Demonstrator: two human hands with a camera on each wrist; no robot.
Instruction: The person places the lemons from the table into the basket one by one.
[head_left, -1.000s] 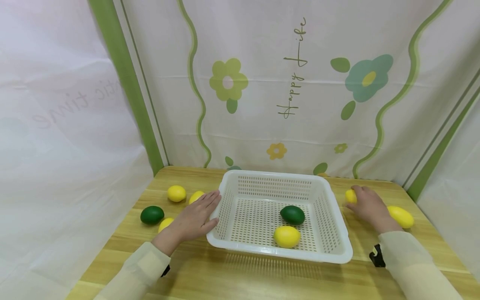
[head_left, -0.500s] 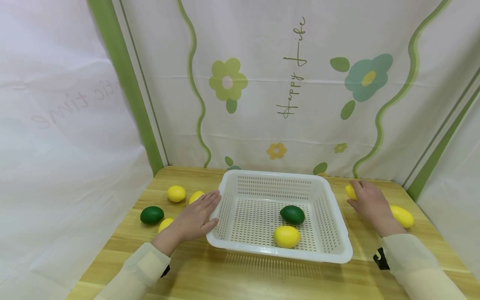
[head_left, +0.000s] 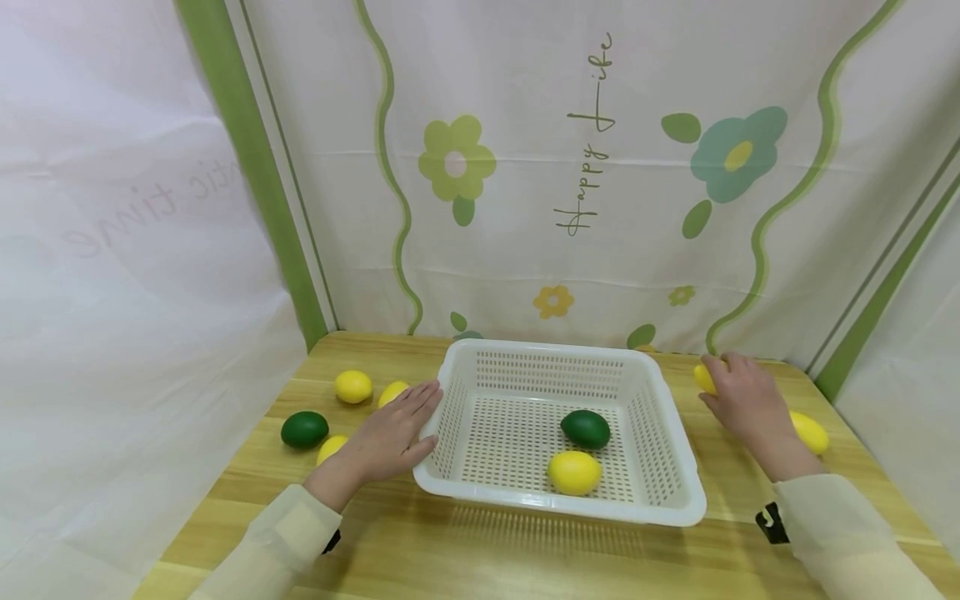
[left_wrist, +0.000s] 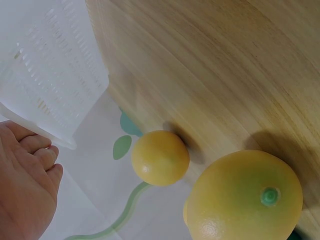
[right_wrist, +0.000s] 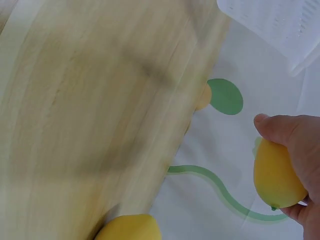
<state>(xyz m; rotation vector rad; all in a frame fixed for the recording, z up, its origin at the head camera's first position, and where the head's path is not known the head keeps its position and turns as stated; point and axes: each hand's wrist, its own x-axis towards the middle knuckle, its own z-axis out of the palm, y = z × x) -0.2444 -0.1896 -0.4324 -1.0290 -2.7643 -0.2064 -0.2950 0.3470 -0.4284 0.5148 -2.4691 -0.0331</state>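
My right hand (head_left: 746, 404) holds a yellow lemon (right_wrist: 276, 175) at the table's far right, thumb on one side of it; the right wrist view shows it raised above the tabletop. The straight fingers of my left hand (head_left: 386, 437) rest against the left rim of a white perforated plastic basket (head_left: 525, 499). Inside the basket lie a dark green lime-shaped fruit (head_left: 586, 429) and a lemon (head_left: 574, 473). Behind my right wrist sits another lemon (head_left: 810, 433), partly hidden.
Left of the basket lie a lemon (head_left: 353, 387), a second lemon (head_left: 393, 392) and a third lemon (head_left: 330, 450), the last two partly covered by my left hand. A green fruit (head_left: 304, 430) lies beside them. A printed curtain (head_left: 525, 250) hangs behind the wooden table (head_left: 480, 567).
My right hand has shifted slightly right and away from me with the lemon, covering more of the lemon behind the wrist. The left hand and basket have stayed put.
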